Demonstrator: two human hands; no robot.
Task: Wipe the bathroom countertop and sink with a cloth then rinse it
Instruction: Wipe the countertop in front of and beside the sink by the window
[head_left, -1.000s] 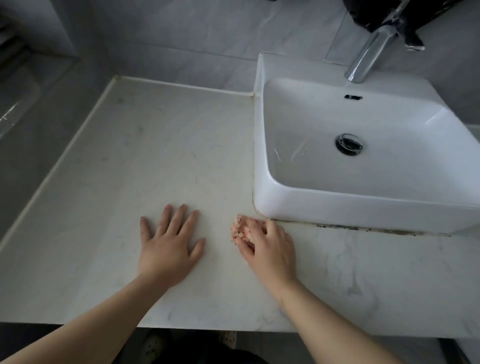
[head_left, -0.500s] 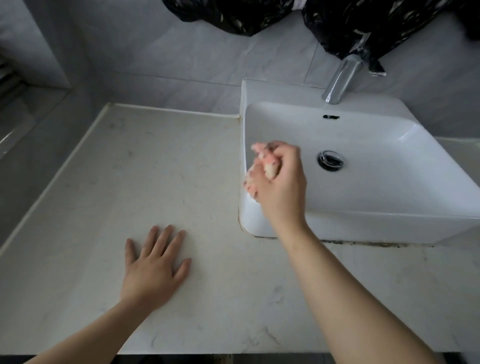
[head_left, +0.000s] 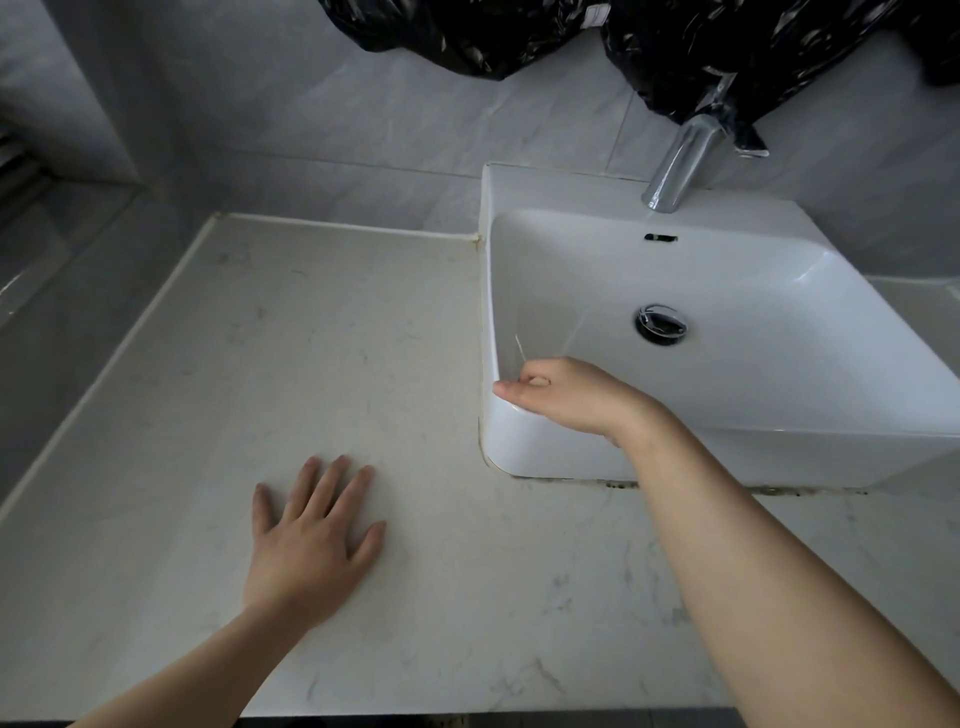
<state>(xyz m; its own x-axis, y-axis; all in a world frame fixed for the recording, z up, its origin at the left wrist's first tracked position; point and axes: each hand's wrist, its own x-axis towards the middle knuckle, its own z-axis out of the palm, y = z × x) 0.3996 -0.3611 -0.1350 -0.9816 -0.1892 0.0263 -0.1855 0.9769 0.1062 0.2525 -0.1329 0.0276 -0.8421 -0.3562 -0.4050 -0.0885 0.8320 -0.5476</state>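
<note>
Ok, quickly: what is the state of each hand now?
Left hand: open, flat on the countertop.
Right hand: fingers curled at the sink corner; any cloth is hidden.

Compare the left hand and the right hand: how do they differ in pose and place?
The left hand lies flat, fingers spread; the right hand is curled in a grip, any cloth hidden. The left hand rests on the countertop; the right hand reaches over the sink rim at its near left corner. Both are bare.

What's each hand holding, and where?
Left hand lies flat on the countertop, holding nothing. Right hand is curled at the sink corner; its contents are hidden.
</note>
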